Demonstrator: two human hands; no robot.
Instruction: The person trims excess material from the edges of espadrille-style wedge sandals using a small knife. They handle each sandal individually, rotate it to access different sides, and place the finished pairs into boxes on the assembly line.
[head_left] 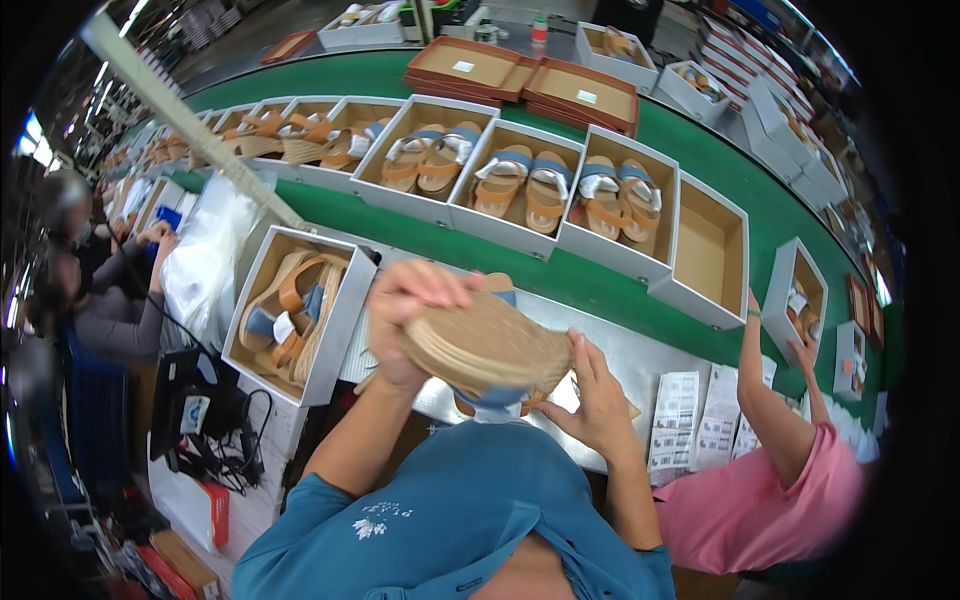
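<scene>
A tan-soled sandal (485,335) is held in front of my chest, its sole facing up and towards me. Blue and tan straps show beneath and behind it, possibly from a second sandal; I cannot tell. My left hand (400,315) wraps round one end of the sole. At the other end, the fingers and thumb of my right hand (597,400) grip its edge. Left of my left hand, an open white box (365,268) holds a pair of wedge sandals (290,345) with blue and tan straps and white paper.
Behind the metal worktop (640,375), open shoe boxes line a green conveyor (390,238). Brown box lids (580,90) are stacked beyond. Label sheets (675,415) lie right. A pink-sleeved co-worker (770,480) reaches to a box (785,262). A pole (190,125) slants at left.
</scene>
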